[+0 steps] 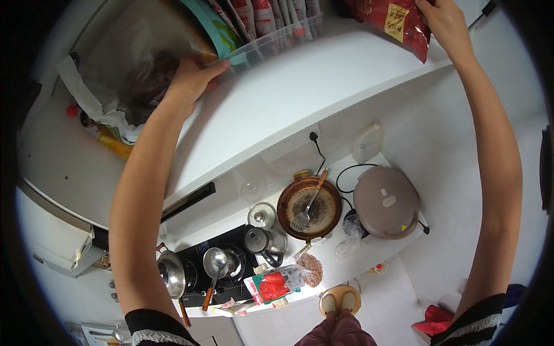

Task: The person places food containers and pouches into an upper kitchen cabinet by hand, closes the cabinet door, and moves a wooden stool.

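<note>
My right hand [448, 28], at the top right, grips the edge of a red plastic food packet [389, 21] with a yellow label, above the white cabinet shelf [303, 86]. My left hand [192, 80] reaches onto the same shelf at the upper left. Its thumb points to the corner of a clear plastic bin [277, 39] filled with upright red and white packets; its other fingers are partly hidden. Beside this hand lie a clear bag with dark contents [151, 80] and a white plastic bag [82, 88]. A turquoise packet [212, 26] leans by the bin.
Below the shelf, the counter holds a rusty pan [290, 203] with a slotted turner [300, 221], a brown electric griddle [381, 194], a kettle [277, 242] and a gas hob [197, 255] with pots. My feet [339, 301] stand on a round wooden stool [341, 312].
</note>
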### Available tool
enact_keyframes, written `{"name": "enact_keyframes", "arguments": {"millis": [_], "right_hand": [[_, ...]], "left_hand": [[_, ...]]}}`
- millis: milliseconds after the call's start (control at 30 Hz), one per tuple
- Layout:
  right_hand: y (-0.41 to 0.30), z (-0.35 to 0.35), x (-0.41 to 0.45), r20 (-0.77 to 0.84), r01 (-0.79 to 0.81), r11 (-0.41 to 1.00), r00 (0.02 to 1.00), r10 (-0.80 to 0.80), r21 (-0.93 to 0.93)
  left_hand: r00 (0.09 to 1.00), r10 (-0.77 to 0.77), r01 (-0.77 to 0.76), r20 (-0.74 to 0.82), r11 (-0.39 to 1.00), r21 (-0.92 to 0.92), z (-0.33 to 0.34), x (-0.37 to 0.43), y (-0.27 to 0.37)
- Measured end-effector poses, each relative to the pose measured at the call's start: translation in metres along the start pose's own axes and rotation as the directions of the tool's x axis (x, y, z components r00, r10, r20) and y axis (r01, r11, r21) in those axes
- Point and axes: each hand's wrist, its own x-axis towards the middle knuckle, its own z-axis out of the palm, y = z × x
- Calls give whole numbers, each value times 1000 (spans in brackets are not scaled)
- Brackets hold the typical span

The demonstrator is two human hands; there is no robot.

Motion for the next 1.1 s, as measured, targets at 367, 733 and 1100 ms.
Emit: {"name": "enact_keyframes", "arguments": {"millis": [367,733,1100], "right_hand": [[-7,-19,-17,78,-77,919,996,50,386],[-65,-40,-44,248,-208,855,964,98,474],[-158,-2,-56,348,-3,828,908,-232,561]], "left_hand": [[987,135,-144,91,984,102,40,35,6],[949,165,-274,267,851,448,19,21,6],[769,496,-485,403,42,874,-54,-19,-29]]}}
